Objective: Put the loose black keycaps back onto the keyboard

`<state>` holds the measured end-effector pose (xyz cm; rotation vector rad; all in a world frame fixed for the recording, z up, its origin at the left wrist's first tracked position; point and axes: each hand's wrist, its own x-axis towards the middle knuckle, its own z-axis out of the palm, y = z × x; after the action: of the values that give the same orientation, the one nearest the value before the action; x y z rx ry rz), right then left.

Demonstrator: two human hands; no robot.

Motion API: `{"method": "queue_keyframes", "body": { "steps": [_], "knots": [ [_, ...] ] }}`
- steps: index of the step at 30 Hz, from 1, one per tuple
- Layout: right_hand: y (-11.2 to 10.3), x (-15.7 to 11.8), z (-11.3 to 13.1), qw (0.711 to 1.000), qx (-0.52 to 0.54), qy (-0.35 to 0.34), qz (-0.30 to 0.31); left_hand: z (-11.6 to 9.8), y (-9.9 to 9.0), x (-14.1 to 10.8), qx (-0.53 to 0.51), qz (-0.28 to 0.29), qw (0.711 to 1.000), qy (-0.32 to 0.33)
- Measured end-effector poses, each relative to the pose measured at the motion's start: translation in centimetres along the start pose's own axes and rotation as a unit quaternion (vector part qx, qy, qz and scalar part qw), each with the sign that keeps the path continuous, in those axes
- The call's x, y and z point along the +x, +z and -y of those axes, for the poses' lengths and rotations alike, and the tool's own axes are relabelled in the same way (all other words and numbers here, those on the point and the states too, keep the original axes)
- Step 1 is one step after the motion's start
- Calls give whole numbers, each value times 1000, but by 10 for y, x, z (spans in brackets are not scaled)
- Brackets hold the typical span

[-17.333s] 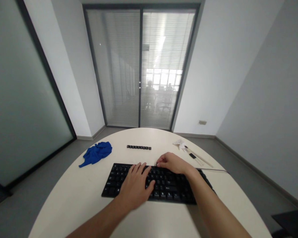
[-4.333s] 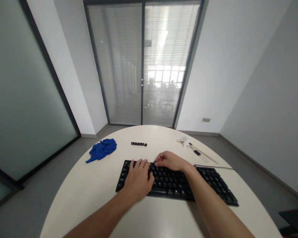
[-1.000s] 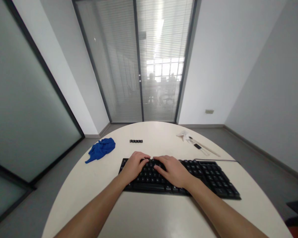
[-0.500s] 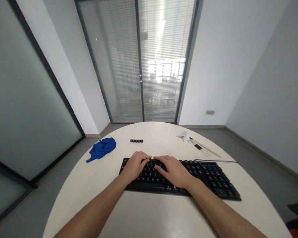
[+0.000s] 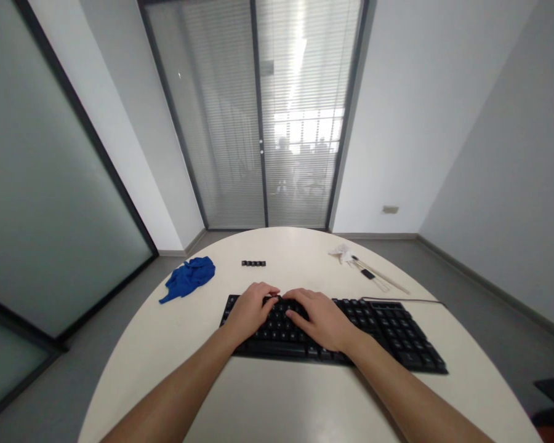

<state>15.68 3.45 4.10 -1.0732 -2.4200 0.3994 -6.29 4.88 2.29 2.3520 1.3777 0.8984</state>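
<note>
A black keyboard [image 5: 277, 349] lies across the table in front of me, its number pad on the right. My left hand [image 5: 250, 309] rests over its left part, thumb and index finger drawn close together at the upper rows. A tiny dark bit shows at those fingertips, too small to name. From the other side, my right hand [image 5: 321, 317] reaches to the same spot with fingers bent forward and the thumb apart. Its fingertips almost meet those of the left, touching the keys' top edge. Both hands hide many keys. Beyond the keyboard sits a short row of black keycaps [image 5: 253, 263].
A crumpled blue cloth [image 5: 190, 278] lies at the table's left edge. Back right are a white crumpled tissue [image 5: 341, 251], a thin pale stick [image 5: 390, 278] and a wire tool with a black handle [image 5: 368, 274]. The keyboard's cable [image 5: 410, 299] runs right across the round table [image 5: 268, 400].
My right fingertips have shifted slightly left, closing toward the left ones. The light gap between the hands now looks dark. Everything else on the table stays in place.
</note>
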Motion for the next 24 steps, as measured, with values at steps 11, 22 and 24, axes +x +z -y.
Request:
{"method": "queue_keyframes", "body": {
  "steps": [11,22,24],
  "knots": [
    [1,-1,1,998,-51,-22,18,-3,-1,0,-59,-44,995,-60],
    [-2,1,6,997,-72,-13,29,18,-3,15,17,-93,992,-80],
    [-2,0,6,997,-74,-12,29,27,-6,23,42,-89,991,-89]
  ]
}}
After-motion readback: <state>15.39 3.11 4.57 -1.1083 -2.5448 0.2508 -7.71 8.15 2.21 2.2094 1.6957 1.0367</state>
